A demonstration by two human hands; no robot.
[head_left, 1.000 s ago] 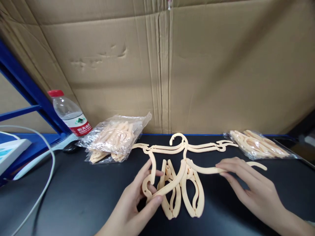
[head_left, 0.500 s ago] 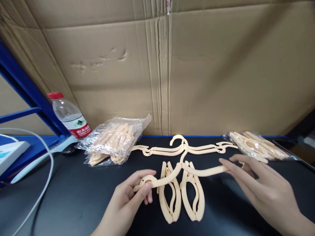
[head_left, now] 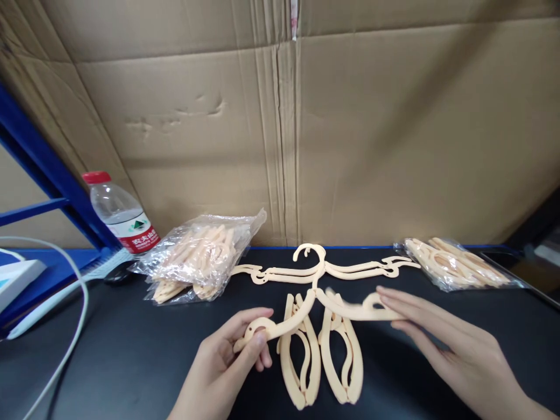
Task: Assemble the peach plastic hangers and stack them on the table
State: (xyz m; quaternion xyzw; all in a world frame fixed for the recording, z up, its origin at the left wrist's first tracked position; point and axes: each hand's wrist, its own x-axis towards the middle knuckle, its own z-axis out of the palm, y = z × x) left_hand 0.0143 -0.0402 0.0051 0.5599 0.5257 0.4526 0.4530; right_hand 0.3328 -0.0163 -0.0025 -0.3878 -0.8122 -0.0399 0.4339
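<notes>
A pale peach folding hanger (head_left: 321,303) is spread out above the black table between my hands. My left hand (head_left: 227,361) pinches its looped left end between thumb and fingers. My right hand (head_left: 450,350) has its fingers stretched along the hanger's right arm, whose tip looks blurred and partly folded in. Two folded hangers (head_left: 321,356) lie side by side under it. Behind them an unfolded hanger (head_left: 326,268) lies flat, hook pointing away.
A clear bag of hangers (head_left: 199,254) lies at the back left, another bag (head_left: 455,262) at the back right. A water bottle (head_left: 120,213) stands by a blue rack post (head_left: 48,169). A white cable (head_left: 74,318) curves at left. A cardboard wall (head_left: 306,128) rises behind.
The held hanger's left arm went from folded to stretched out. My left hand shifted left with the looped end. My right hand slid inward along the right arm, which now bends in.
</notes>
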